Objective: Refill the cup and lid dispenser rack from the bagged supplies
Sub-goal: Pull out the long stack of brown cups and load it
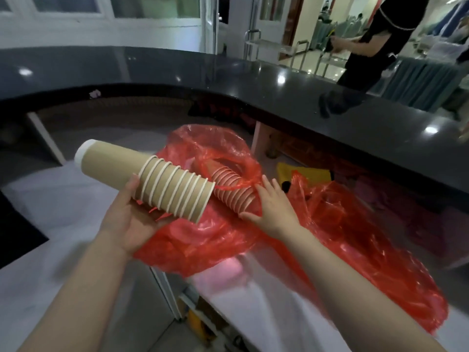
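over a white-covered table (45, 207), behind a dark curved counter (330, 102), the person holds two stacks of paper cups. the left hand (127, 214) supports a bare brown cup stack (162, 184) from below, with the thumb curled against its side, so this stack is already outside of its packing. the right hand (274, 209) grips the second cup stack (233, 189), which is wrapped inside the red plastic bag (228, 240); the fingers close around the wide end of it through the plastic. the two stacks lie close, nearly end to end. more loose red plastic (368, 237) spreads over the table on the right side.

about the progress, it seems early or middle: one stack is free from the bag, the other one is not yet taken out. the dispenser rack is not visible, and no lids can be seen, so how full the rack is cannot be told. what is left, probably, is to pull the second stack out, carry the cups to the rack, and then do the lids
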Available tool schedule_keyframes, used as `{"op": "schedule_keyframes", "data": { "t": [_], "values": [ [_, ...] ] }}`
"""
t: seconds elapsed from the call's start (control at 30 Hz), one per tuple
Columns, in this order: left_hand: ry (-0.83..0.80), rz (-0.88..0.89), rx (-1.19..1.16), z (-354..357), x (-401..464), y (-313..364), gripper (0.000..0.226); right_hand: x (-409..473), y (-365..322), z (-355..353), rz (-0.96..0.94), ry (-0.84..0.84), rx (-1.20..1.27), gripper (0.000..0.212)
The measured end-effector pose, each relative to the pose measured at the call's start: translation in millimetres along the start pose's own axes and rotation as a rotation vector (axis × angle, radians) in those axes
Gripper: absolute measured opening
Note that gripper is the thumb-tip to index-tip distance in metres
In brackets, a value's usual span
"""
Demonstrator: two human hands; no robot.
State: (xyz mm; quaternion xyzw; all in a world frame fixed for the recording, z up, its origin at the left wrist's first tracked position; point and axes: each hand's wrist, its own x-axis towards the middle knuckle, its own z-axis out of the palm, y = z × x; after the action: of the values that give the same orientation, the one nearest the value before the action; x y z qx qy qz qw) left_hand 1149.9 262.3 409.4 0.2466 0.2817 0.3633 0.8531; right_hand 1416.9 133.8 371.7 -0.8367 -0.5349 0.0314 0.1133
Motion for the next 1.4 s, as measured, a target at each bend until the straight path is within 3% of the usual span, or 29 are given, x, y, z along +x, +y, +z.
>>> {"op": "schedule_keyframes", "data": {
  "t": [0.13,0.27,0.37,0.43,0.5,0.57,0.63,0.77,0.87,0.97,1.07,1.2,1.27,1.4],
  "values": [
    [0.071,-0.017,-0.005,10,1,-12,0.048,27,6,18,0.076,-0.088,-0.041,0.123],
    [0.131,-0.016,-0.003,13,2,-28,0.053,39,7,24,0.162,-0.014,-0.056,0.131],
    [0.166,-0.003,0.029,12,6,-36,0.06,34,7,17,0.113,0.28,-0.081,0.104],
    [0.191,0.008,0.032,11,9,-41,0.059,31,10,13,-0.057,0.547,-0.035,0.07],
    [0.197,0.008,0.039,12,12,-45,0.059,29,18,11,-0.28,0.669,-0.026,0.043],
    [0.197,0.013,0.048,13,15,-47,0.06,30,27,10,-0.391,0.598,-0.02,0.031],
    [0.19,0.014,0.052,16,16,-48,0.061,35,40,8,-0.304,0.429,-0.001,0.037],
    [0.176,0.006,0.042,20,21,-50,0.06,46,54,11,-0.106,-0.007,0.117,0.086],
    [0.175,-0.01,0.057,24,25,-53,0.054,51,59,16,0.04,-0.145,0.238,0.114],
    [0.17,-0.024,0.062,25,27,-55,0.051,52,62,20,0.145,-0.279,0.28,0.128],
    [0.17,-0.037,0.074,26,31,-57,0.054,54,60,21,0.202,-0.212,0.309,0.118],
    [0.154,-0.033,0.066,26,35,-61,0.05,42,44,17,0.221,0.261,0.057,0.093],
    [0.145,-0.036,0.063,25,36,-63,0.048,35,34,19,0.13,0.38,-0.013,0.08],
    [0.148,-0.041,0.056,24,36,-64,0.054,37,19,29,0.154,0.178,0.018,0.098]
  ]
}}
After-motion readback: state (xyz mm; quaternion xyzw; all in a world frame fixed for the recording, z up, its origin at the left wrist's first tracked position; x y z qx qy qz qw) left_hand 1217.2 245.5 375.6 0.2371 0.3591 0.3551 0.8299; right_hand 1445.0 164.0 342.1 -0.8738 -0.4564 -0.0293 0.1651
